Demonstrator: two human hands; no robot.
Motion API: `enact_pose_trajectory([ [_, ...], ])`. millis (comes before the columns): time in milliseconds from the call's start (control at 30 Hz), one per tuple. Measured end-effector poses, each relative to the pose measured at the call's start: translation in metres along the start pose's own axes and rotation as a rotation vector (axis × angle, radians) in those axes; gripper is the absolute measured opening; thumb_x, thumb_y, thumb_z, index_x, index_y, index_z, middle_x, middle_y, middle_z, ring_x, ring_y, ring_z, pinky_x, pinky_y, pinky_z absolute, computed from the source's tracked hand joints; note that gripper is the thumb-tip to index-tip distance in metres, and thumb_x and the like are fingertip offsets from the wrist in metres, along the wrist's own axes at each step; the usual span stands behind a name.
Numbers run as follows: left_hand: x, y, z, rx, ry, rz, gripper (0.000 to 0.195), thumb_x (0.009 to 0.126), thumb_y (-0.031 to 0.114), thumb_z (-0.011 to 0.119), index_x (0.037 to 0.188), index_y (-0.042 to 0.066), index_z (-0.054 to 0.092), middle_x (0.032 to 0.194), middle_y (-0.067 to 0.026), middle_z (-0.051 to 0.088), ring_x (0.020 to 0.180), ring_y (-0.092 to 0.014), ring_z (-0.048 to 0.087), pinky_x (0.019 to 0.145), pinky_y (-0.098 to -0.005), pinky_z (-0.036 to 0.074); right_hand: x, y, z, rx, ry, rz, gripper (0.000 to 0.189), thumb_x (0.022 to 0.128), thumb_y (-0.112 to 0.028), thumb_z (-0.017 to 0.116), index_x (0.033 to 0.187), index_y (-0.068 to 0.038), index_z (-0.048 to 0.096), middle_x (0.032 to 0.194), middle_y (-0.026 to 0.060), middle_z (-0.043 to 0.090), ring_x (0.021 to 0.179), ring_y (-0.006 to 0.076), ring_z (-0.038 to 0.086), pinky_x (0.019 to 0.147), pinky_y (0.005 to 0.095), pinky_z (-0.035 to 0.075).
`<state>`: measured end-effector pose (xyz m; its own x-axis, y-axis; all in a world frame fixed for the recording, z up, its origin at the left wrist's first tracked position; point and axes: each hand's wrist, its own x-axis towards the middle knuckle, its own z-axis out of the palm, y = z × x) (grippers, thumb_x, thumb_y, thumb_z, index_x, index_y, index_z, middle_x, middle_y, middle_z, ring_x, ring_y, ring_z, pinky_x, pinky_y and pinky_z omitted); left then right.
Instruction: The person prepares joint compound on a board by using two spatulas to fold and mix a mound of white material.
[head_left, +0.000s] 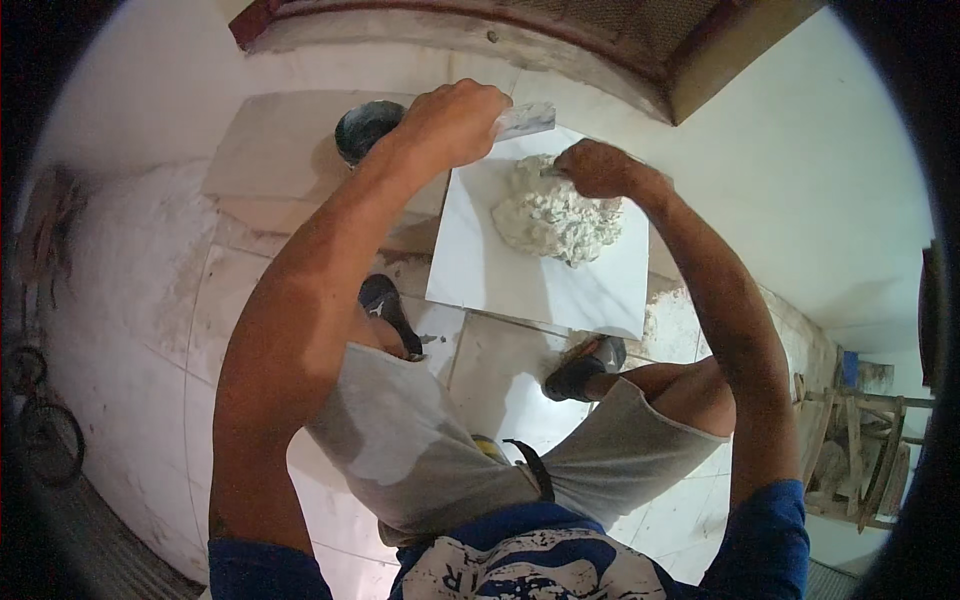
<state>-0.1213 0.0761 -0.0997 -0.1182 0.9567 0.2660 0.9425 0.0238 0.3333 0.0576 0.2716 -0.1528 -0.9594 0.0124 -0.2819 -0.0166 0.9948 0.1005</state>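
Note:
My left hand (465, 124) grips a putty knife, its broad metal blade (529, 120) smeared with pale paste and pointing right above the tile. A lumpy heap of off-white putty-like paste (562, 221) lies on a square white marble-look tile (487, 262). At the heap's upper right, my right hand (598, 169) is closed around a tool; only a short greyish piece (551, 172) of it shows, against the paste. Behind my left forearm stands a dark round bowl (367, 133), partly covered by the arm.
The bowl rests on a low beige slab or board (277, 142). My shod feet, left (390, 311) and right (585, 371), are near the tile's front edge. A reddish-brown frame (667, 82) borders the far side. Wooden racking (855, 450) stands right; a wheel (52, 442) shows left.

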Motion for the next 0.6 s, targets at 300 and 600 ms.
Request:
enact_pose_trajectory([
  [300,-0.007,-0.017,0.008,0.033,0.106,-0.005,0.022,0.083,0.011,0.057,0.102,0.005,0.067,0.095,-0.0219,0.066,0.092,-0.039,0.064,0.081,-0.0492,0.05,-0.001,-0.07,-0.034,-0.1,-0.009,-0.162,0.02,0.074,-0.006,0.058,0.092,-0.01,0.066,0.099,0.0082,0.064,0.104,0.0277,0.059,0.091,0.0412,0.045],
  [600,-0.002,-0.012,0.006,-0.02,0.026,-0.014,0.02,0.083,0.01,0.056,0.098,0.003,0.067,0.092,-0.0232,0.066,0.089,-0.04,0.064,0.08,-0.049,0.05,0.018,-0.111,-0.013,-0.565,0.001,-0.501,0.008,0.074,-0.017,0.064,0.066,-0.017,0.066,0.081,-0.0008,0.062,0.097,0.0186,0.057,0.094,0.0339,0.04],
])
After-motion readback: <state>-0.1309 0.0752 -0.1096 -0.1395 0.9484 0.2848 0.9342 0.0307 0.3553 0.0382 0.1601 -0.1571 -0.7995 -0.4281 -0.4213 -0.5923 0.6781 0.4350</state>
